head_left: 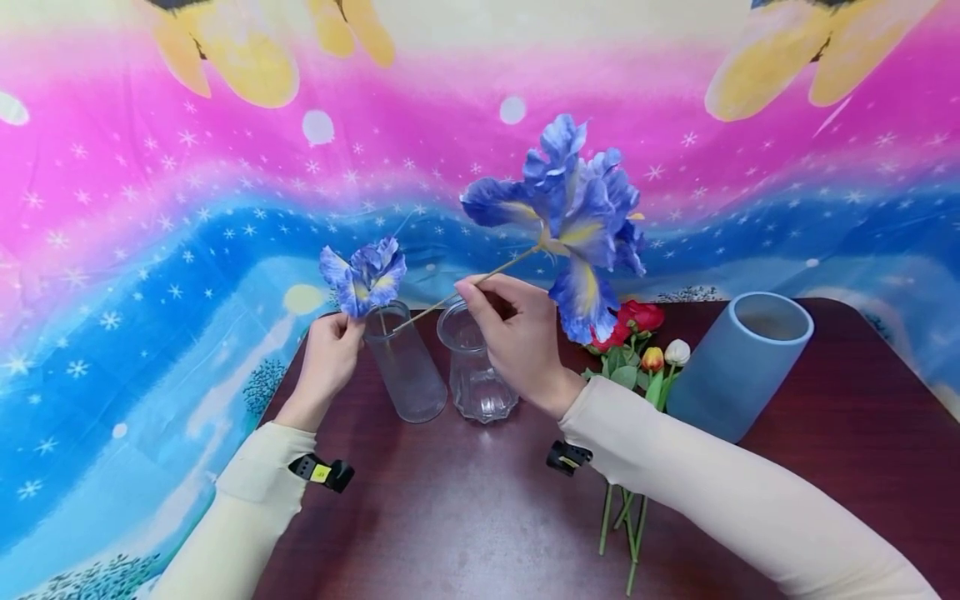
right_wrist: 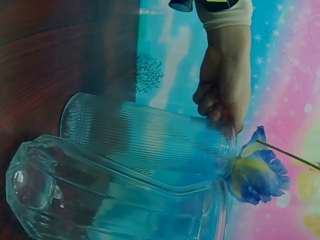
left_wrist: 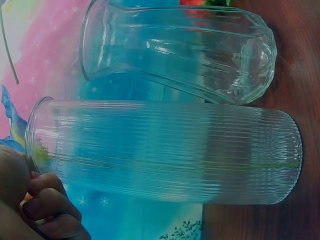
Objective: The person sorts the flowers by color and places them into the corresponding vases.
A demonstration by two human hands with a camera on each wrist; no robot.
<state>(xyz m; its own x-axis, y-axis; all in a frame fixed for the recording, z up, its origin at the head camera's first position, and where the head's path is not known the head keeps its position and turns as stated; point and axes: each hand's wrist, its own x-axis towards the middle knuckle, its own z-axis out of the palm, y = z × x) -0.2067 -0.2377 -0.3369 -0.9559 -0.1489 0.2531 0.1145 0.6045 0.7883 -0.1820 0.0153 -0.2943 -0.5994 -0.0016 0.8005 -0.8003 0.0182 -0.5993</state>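
Observation:
My left hand [head_left: 328, 357] pinches the rim of a tall ribbed glass vase [head_left: 414, 385]. In that vase stands a blue-violet iris [head_left: 366, 275], its bloom above the rim. My right hand [head_left: 523, 340] pinches the thin stem of a larger iris [head_left: 577, 218], with the bloom up to the right. The stem slants down leftward, its lower end near the ribbed vase's mouth in the head view. The left wrist view has a stem end [left_wrist: 11, 57] apart from the rim. A flared clear glass vase [head_left: 483, 393] stands beside the ribbed one, partly behind my right hand.
A frosted blue vase [head_left: 738, 375] stands at the right of the dark wooden table [head_left: 465, 517]. Red roses [head_left: 637, 317], an orange-yellow tulip [head_left: 652, 359] and a white tulip [head_left: 677, 352] lie beside it, partly under my right sleeve. A patterned cloth [head_left: 420, 167] hangs behind.

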